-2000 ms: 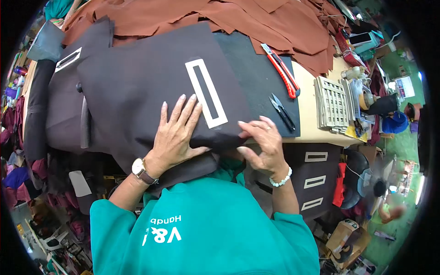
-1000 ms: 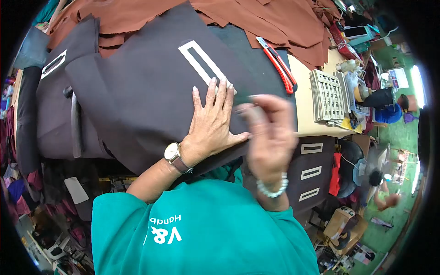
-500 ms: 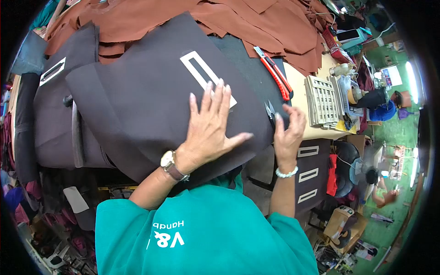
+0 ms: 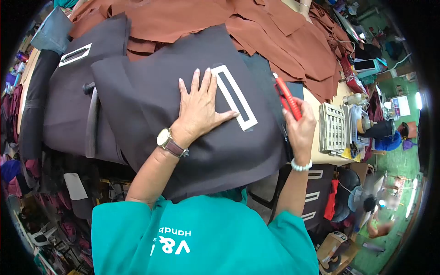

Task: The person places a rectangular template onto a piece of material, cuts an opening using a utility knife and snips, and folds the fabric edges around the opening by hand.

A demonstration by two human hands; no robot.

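My left hand (image 4: 195, 107) lies flat with fingers spread on a dark fabric sheet (image 4: 151, 96). Its thumb and forefinger touch the left side of a white rectangular frame (image 4: 249, 123) with a long slot, set on that sheet. Over the right edge of the sheet, my right hand (image 4: 303, 126) is closed around a red utility knife (image 4: 286, 91), whose tip points away from me. The snips seen earlier are mostly hidden beside this hand. Farther left, another white slotted frame (image 4: 75, 50) sits on dark material near a dark curved strip (image 4: 91, 126).
Brown material pieces (image 4: 183, 20) are heaped along the far side. Another person's arm (image 4: 305, 6) reaches in at the top. Stacked slotted cards (image 4: 332, 128) stand at the right, near a red basket (image 4: 348, 75). More framed dark pieces (image 4: 314, 197) hang lower right.
My right hand has taken hold of the utility knife and lifted it. My left hand has shifted from over the white frame to its left side, uncovering it. The view has also shifted.
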